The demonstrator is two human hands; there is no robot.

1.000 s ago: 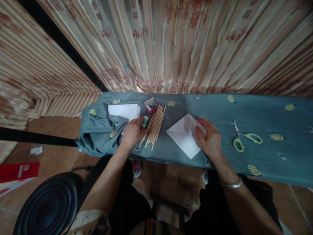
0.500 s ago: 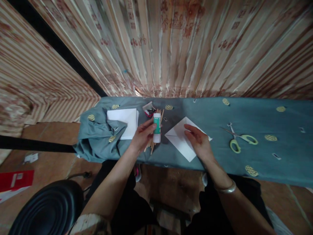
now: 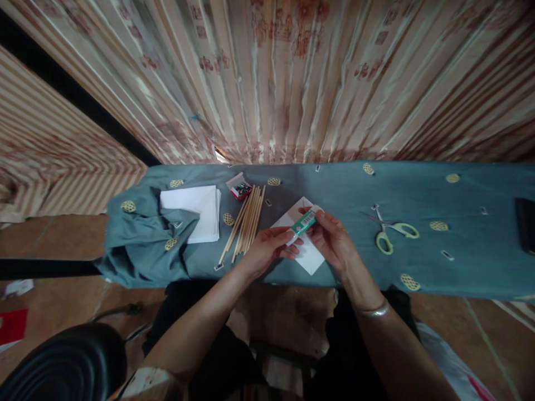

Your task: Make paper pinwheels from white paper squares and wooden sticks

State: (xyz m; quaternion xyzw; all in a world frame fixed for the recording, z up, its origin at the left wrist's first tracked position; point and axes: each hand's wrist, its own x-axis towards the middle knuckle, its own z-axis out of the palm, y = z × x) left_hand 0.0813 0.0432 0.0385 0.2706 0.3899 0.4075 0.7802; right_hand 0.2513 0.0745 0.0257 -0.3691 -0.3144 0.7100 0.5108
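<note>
A green-and-white glue stick (image 3: 304, 223) is held slantwise between both hands above the paper. My left hand (image 3: 270, 250) is closed on its lower left end, while my right hand (image 3: 333, 236) grips the upper right end. Beneath them lies a white paper square (image 3: 310, 257) with crease lines, turned like a diamond and partly covered by the hands. Left of my left hand, several thin wooden sticks (image 3: 246, 223) lie in a loose bundle. An opened small box (image 3: 239, 187) with dark little items stands just behind the sticks.
Green-handled scissors (image 3: 388, 227) lie open to the right. A stack of white paper (image 3: 204, 217) rests at the left, with bunched tablecloth (image 3: 146, 234) over its corner. A dark object (image 3: 525, 225) sits at the far right edge. A pleated curtain (image 3: 267, 83) hangs behind the table.
My left hand has carried the glue stick rightward from over the wooden sticks to above the paper square. My right hand has closed on its other end. The view has shifted slightly right.
</note>
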